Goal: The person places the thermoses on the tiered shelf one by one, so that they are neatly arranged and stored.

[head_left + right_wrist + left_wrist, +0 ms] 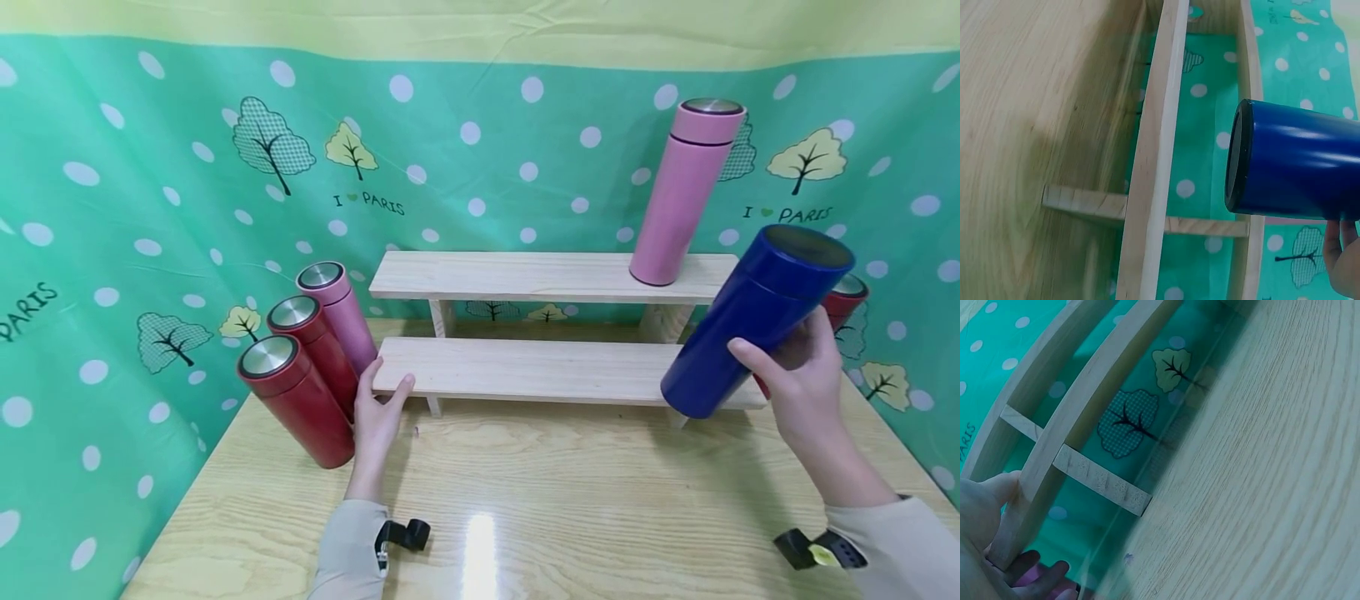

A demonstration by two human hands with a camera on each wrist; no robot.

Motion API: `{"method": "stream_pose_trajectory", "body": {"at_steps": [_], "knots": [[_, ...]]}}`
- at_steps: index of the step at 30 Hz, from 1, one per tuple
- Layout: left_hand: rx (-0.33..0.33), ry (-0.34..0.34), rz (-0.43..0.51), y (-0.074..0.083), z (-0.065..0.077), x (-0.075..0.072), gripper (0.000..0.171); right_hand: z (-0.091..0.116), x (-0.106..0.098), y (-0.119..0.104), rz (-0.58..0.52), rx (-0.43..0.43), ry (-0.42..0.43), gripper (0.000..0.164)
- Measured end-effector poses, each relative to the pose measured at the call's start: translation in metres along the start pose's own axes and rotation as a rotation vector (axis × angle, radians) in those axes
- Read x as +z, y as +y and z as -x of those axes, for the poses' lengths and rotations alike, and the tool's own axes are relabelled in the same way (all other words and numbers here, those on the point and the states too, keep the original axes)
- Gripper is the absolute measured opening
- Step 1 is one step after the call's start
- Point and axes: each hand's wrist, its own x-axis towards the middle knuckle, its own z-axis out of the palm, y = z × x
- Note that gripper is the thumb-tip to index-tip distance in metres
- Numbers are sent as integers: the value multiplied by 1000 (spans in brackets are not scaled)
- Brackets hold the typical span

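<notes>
My right hand point(813, 392) grips a dark blue thermos bottle point(738, 329), tilted with its lid up and to the right. In the head view the bottle's lower end overlaps the right end of the lower board of a two-tier wooden shelf point(517, 371). The right wrist view shows the blue bottle's black-rimmed base point(1239, 156) facing the shelf boards. My left hand point(377, 425) holds the lower board's left end, thumb on one face and fingers around the other, as the left wrist view shows. A pink thermos bottle point(682, 200) stands on the upper board's right part.
Left of the shelf, two red thermos bottles point(303, 400) and a pink one point(341, 312) stand on the wooden table point(525, 492), close by my left hand. Another red bottle point(847, 296) is partly hidden behind my right hand. A green dotted curtain point(465, 167) hangs behind.
</notes>
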Motion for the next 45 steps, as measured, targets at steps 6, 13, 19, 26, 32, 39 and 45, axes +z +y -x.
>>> {"method": "stream_pose_trajectory", "body": {"at_steps": [6,13,19,26,32,39,45], "knots": [[-3,-3,6,1,1,0,69,-8,14,3,20,28,26,70],[1,4,8,2,1,1,68,-20,30,7,38,32,36,67],[-1,2,2,3,0,0,69,-28,41,9,94,48,44,66],[-1,-1,1,2,0,-1,69,-38,52,12,87,28,24,67],[4,1,-7,1,1,0,69,-46,59,13,119,49,12,70],[-2,-2,-8,0,2,0,69,-58,72,12,135,48,4,70],[1,1,4,-1,1,1,69,-69,85,10,115,28,-3,71]]}}
